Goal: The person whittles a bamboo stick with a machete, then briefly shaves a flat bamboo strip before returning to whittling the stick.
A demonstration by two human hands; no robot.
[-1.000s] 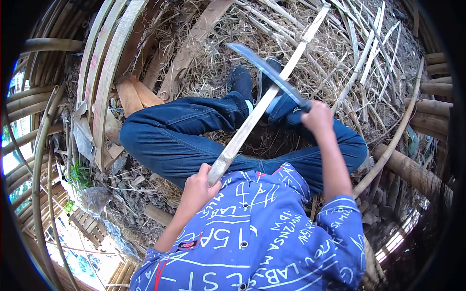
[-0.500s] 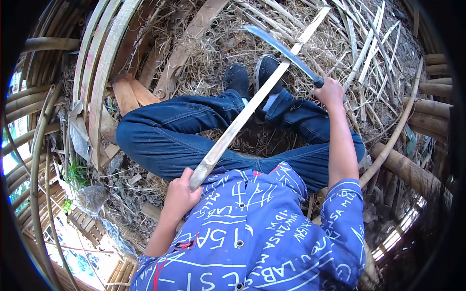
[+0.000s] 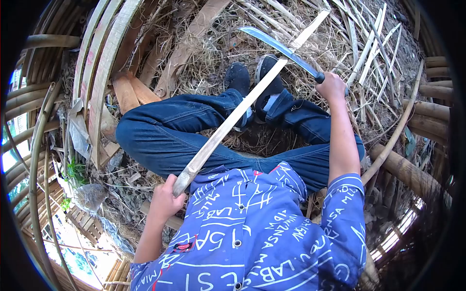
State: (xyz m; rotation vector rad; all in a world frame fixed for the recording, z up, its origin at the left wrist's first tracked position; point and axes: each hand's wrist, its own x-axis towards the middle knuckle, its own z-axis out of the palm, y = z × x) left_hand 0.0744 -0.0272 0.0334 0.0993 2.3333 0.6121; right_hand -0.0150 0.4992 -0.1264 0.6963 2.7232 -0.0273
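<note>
My left hand (image 3: 167, 196) is closed around the near end of a long pale bamboo strip (image 3: 228, 125), which runs diagonally away over my crossed legs and past my shoes. The fingers of my right hand (image 3: 332, 87) wrap round the dark handle of a curved knife (image 3: 279, 47). Its blade lies across the strip near the far end, pointing to the upper left. Whether the edge has cut into the strip cannot be made out.
Curved wide strips (image 3: 99, 72) stand at the left. Thin split strips (image 3: 371, 48) litter the straw-covered ground at upper right. Thick bamboo poles (image 3: 407, 169) lie at the right. My shoes (image 3: 237, 77) rest in front of me.
My left hand has moved down and to the left, drawing the strip with it. The knife has shifted slightly left and its blade stays across the strip.
</note>
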